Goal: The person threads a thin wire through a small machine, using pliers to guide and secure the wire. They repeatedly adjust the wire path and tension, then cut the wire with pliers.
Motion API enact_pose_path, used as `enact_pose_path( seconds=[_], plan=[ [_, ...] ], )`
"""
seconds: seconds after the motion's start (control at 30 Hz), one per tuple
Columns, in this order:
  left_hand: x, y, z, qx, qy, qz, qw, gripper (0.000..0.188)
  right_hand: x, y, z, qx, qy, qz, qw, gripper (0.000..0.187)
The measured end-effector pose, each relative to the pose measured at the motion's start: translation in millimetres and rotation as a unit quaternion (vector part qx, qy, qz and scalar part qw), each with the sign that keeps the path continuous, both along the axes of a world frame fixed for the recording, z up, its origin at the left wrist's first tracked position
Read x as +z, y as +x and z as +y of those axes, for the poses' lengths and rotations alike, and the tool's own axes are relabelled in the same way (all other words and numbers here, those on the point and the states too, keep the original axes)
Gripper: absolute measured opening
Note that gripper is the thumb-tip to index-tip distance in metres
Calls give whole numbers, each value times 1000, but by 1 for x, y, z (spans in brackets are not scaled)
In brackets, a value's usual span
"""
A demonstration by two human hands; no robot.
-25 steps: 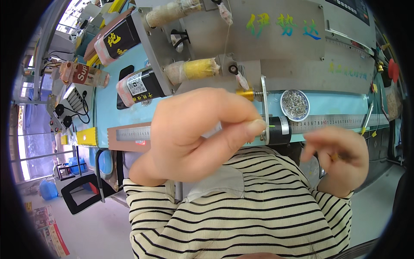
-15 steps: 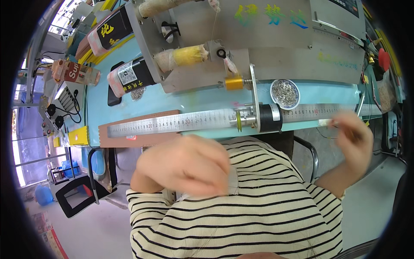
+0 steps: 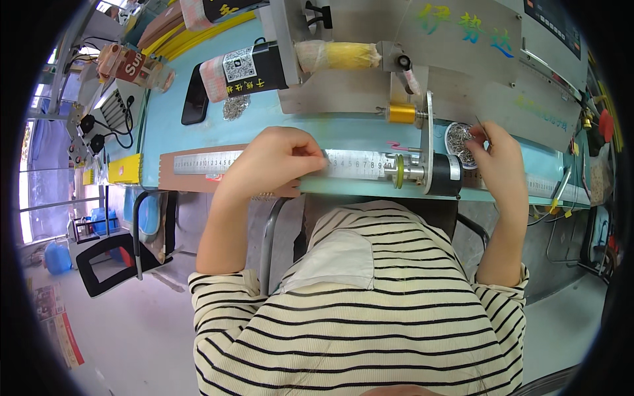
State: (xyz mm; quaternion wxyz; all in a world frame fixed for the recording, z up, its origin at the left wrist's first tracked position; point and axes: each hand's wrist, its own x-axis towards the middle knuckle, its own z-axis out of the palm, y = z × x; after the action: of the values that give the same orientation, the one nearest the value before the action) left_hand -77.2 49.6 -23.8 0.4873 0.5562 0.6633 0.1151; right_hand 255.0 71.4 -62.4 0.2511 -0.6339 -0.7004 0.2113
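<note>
My left hand (image 3: 281, 158) is over the long steel ruler (image 3: 360, 163), thumb and fingertips pinched together. Whatever lies in the pinch is too small to make out. My right hand (image 3: 500, 158) reaches over a small white bowl (image 3: 450, 155) of tiny silvery metal pieces (image 3: 460, 142). A thin, pointed dark tool (image 3: 480, 121) sticks up from its closed fingers. Between my hands stands a black motor-like cylinder (image 3: 444, 175) on a metal bracket (image 3: 428, 138), with a yellow-green wheel (image 3: 399, 171) on its shaft. A spool of gold thread (image 3: 401, 113) sits above the wheel.
A brown grooved board (image 3: 168, 178) lies under the ruler's left end. Metal machine panels (image 3: 356, 99) rise behind. Farther left are a phone (image 3: 194, 99), a bag of small metal pieces (image 3: 236, 107) and a bottle (image 3: 135, 66). A chair frame (image 3: 271, 244) stands below the table.
My left hand has risen from before my chest to the ruler. The right has moved left to the white bowl, showing a thin tool. The view has shifted too.
</note>
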Motion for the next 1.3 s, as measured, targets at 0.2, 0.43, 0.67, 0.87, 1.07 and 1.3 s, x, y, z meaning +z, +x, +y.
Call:
enact_pose_path(
  seconds=[0.2, 0.43, 0.67, 0.87, 1.07, 1.3],
  plan=[
    [-9, 6, 8, -45, 80, 86, 992, 22, -1, -1, 1, 41, 22, -44, 998, 23],
    [-2, -1, 3, 36, 160, 22, 986, 18, 10, 5, 2, -52, -19, 74, 996, 23],
    [3, 11, -4, 22, 157, -67, 985, 18, 13, 4, 6, 78, 58, -51, 994, 13],
    [15, 30, -6, -57, 169, -108, 978, 13, 27, 6, 13, 98, 76, -70, 990, 12],
    [17, 59, 1, -187, 262, -143, 936, 7, 42, 5, 6, -24, -26, 192, 981, 13],
    [13, 102, 2, -130, 288, -283, 906, 14, 52, -21, -19, 46, -178, 539, 822, 28]
  ],
)
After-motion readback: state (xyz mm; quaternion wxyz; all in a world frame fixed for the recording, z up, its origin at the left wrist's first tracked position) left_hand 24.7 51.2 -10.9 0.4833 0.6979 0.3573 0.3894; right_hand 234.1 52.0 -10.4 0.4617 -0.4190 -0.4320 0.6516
